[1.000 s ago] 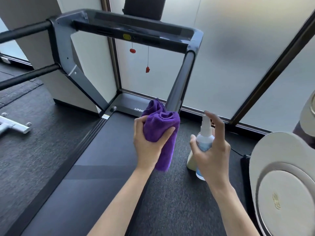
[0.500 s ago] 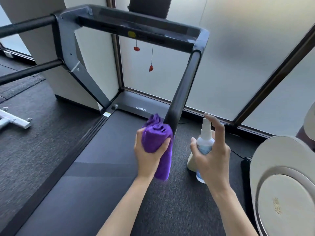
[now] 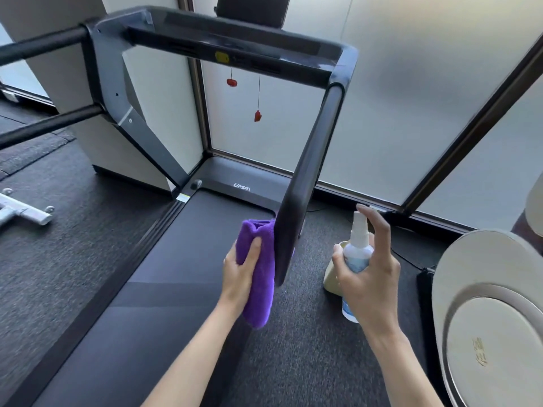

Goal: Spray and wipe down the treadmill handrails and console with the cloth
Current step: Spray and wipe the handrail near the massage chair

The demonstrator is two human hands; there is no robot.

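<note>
treadmill handrail, right side point(image 3: 308, 177): black padded bar sloping from the console corner down toward me, its lower end at centre of view. since a second ago my cloth has slid from higher on the bar down to this lower end; i judge the wipe of this rail is close to finished, and the left rail and the console are not yet seen to.

purple microfibre cloth point(image 3: 258, 277): folded, pressed against the inner face of the rail's lower end, its tail hanging below my hand.

left hand point(image 3: 241, 268): fingers curled round the cloth, thumb laid across its front, gripping it firmly against the rail.

spray bottle point(image 3: 357, 254): small, clear, white nozzle, held upright just to the right of the rail, apart from it. nozzle faces roughly toward the rail.

right hand point(image 3: 370, 274): fingers wrapped round the bottle's body, forefinger raised beside the pump head, ready to press; i cannot tell whether it touches the pump. position much as it was a second ago.

console point(image 3: 235, 45): dark crossbar at top, yellow button in the middle, red safety clip point(image 3: 257, 116) dangling on its cord beneath.

treadmill belt point(image 3: 164, 274): dark, below my left arm.

pale container point(image 3: 332, 277): on the floor behind the bottle, mostly hidden.
</note>
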